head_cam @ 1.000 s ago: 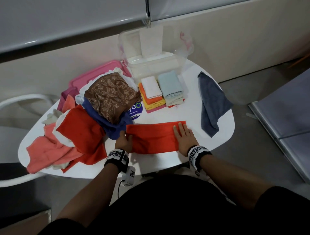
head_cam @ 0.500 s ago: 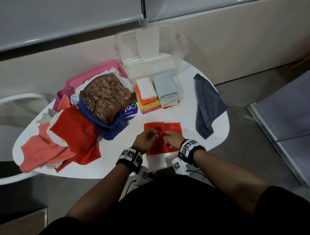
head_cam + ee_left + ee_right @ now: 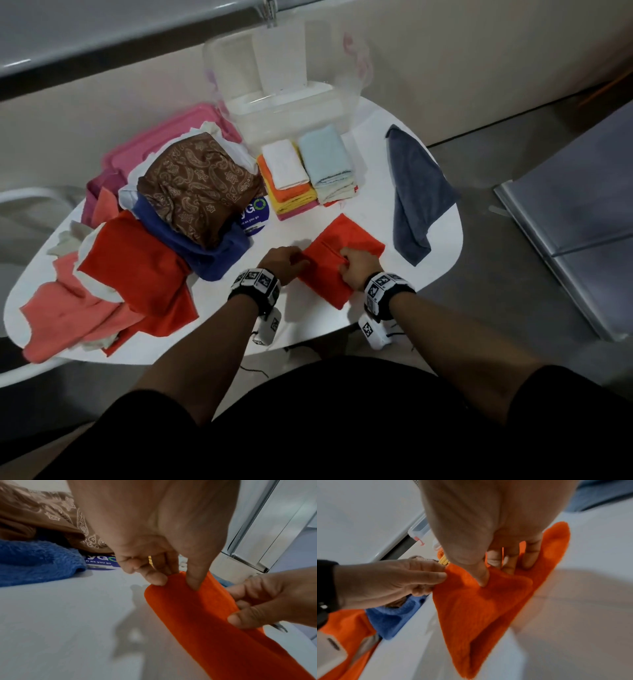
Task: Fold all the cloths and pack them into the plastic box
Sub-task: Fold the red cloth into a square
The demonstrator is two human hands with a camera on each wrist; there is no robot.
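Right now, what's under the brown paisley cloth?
Under the brown paisley cloth: a blue towel at its near edge, white cloth at the far and left edges. Anything beneath its middle is covered.

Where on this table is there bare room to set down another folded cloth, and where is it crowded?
Bare patches: between the folded stack and the grey cloth; along the near edge of the table left of the orange cloth that both hands grip. Crowded: the left side, under the heap, and the back by the box.
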